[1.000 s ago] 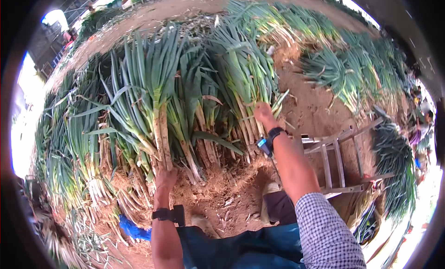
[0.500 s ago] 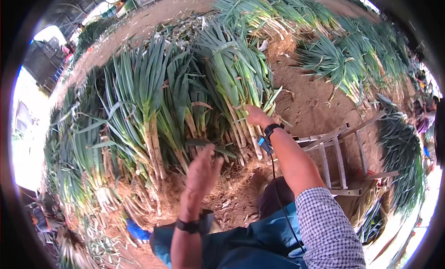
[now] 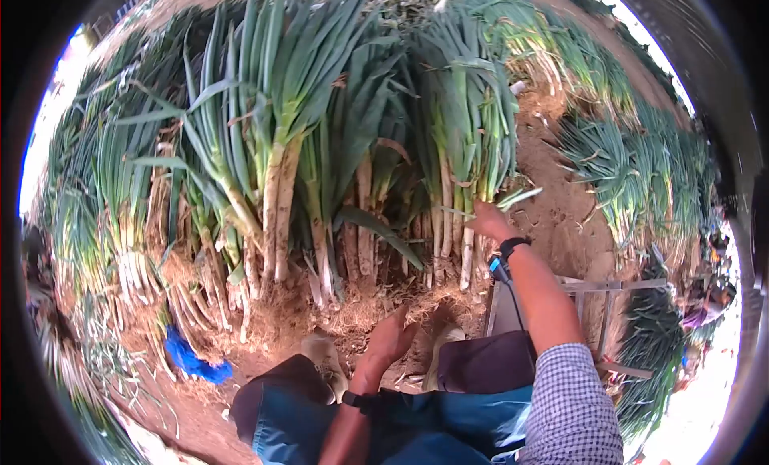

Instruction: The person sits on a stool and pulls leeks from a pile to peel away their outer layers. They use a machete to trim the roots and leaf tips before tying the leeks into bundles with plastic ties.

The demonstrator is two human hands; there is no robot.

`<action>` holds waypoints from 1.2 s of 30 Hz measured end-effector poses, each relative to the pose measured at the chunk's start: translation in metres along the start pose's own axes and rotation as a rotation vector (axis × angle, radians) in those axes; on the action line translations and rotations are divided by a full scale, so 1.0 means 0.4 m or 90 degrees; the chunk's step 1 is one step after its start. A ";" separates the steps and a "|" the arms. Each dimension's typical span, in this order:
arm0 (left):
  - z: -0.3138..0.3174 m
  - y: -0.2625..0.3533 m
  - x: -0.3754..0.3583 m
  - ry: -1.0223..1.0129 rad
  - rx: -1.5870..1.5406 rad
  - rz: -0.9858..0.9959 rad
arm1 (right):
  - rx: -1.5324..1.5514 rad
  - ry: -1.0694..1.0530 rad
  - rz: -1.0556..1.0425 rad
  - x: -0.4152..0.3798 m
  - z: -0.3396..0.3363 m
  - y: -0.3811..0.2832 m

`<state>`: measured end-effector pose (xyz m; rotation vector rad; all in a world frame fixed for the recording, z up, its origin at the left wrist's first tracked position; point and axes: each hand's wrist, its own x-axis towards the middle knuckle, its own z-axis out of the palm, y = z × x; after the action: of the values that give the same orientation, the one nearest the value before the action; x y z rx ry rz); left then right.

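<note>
Upright leeks (image 3: 292,136) with long green leaves and pale, soil-stained stems stand in front of me, roots on the ground. My right hand (image 3: 489,222) is at the right-hand leeks (image 3: 473,144), fingers curled against the lower stems; a loose green leaf sticks out beside it. Its fingertips are partly hidden. My left hand (image 3: 390,339) hangs in the air above the soil between my knees, fingers partly extended and thumb apart, with nothing in it. Black bands sit on both wrists, and a cabled device hangs by the right one.
More leeks (image 3: 657,181) lie in rows at the right, and others (image 3: 132,257) crowd the left. A metal frame (image 3: 613,286) stands beside my right knee. A crumpled blue thing (image 3: 196,358) lies on the ground at the left. Bare soil (image 3: 553,173) runs between the rows.
My view has tilted down and moved closer to the leeks. My left hand has dropped from beside the stems toward my knees. My right hand stays at the same leeks.
</note>
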<state>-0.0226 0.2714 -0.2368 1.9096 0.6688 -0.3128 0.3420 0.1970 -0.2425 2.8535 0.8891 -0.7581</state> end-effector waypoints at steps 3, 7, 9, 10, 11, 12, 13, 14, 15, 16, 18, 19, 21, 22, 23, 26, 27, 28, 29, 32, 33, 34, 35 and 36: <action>-0.016 0.019 0.029 0.091 -0.040 0.033 | -0.047 0.062 -0.116 0.019 -0.076 -0.038; -0.039 0.051 0.041 0.236 -0.173 0.173 | -0.030 0.077 -0.241 -0.079 -0.256 -0.165; -0.149 0.170 -0.017 0.182 -0.264 0.187 | -0.039 0.148 -0.340 -0.141 -0.317 -0.215; -0.212 0.213 -0.062 0.126 -0.315 0.186 | -0.041 0.190 -0.392 -0.168 -0.334 -0.253; -0.213 0.194 -0.063 0.158 -0.372 0.195 | 0.030 0.211 -0.381 -0.180 -0.324 -0.285; -0.285 0.227 -0.105 0.038 -0.452 0.260 | 0.104 0.236 -0.372 -0.196 -0.322 -0.329; -0.325 0.239 -0.145 0.021 -0.450 0.247 | 0.130 0.183 -0.339 -0.216 -0.317 -0.372; -0.353 0.243 -0.168 0.007 -0.448 0.231 | 0.157 0.130 -0.308 -0.252 -0.307 -0.424; -0.365 0.217 -0.171 0.078 -0.212 0.168 | 0.168 0.116 -0.309 -0.260 -0.260 -0.461; -0.364 0.173 -0.158 0.150 0.026 0.102 | 0.181 0.101 -0.313 -0.254 -0.198 -0.482; -0.318 0.104 -0.108 0.222 0.303 -0.009 | 0.176 0.164 -0.389 -0.236 -0.068 -0.487; -0.285 0.070 -0.063 0.227 0.340 -0.051 | 0.229 0.203 -0.377 -0.221 0.025 -0.473; -0.261 0.092 -0.025 0.198 0.369 -0.108 | 0.265 0.198 -0.343 -0.221 0.103 -0.465; -0.220 0.057 0.014 0.215 0.364 -0.086 | 0.247 0.155 -0.320 -0.227 0.116 -0.452; -0.173 0.017 0.027 0.248 0.390 -0.064 | 0.258 0.128 -0.326 -0.246 0.131 -0.436; -0.142 -0.001 0.092 0.305 0.439 -0.076 | 0.221 0.127 -0.355 -0.210 0.133 -0.411; -0.140 -0.010 0.107 0.305 0.448 -0.079 | 0.229 0.091 -0.324 -0.227 0.116 -0.415; -0.152 -0.028 0.118 0.315 0.458 -0.091 | 0.237 0.056 -0.305 -0.236 0.097 -0.430; -0.167 -0.044 0.127 0.309 0.441 -0.066 | 0.251 0.070 -0.347 -0.211 0.119 -0.424; -0.144 -0.128 0.178 0.403 0.491 -0.030 | 0.217 0.014 -0.505 -0.181 0.027 -0.408; -0.152 -0.115 0.159 0.378 0.446 -0.002 | 0.115 -0.051 -0.500 -0.171 -0.036 -0.389; -0.164 -0.085 0.139 0.334 0.443 -0.036 | 0.190 -0.033 -0.449 -0.196 -0.114 -0.377; -0.179 -0.065 0.121 0.289 0.389 -0.062 | 0.490 -0.064 -0.287 -0.240 -0.177 -0.343; -0.191 -0.051 0.120 0.242 0.333 -0.085 | 0.578 0.058 -0.272 -0.178 -0.177 -0.282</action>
<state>-0.0020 0.3613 -0.2436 2.4622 1.0468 -0.2213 0.2605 0.2676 -0.1369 3.4947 1.5160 -1.3802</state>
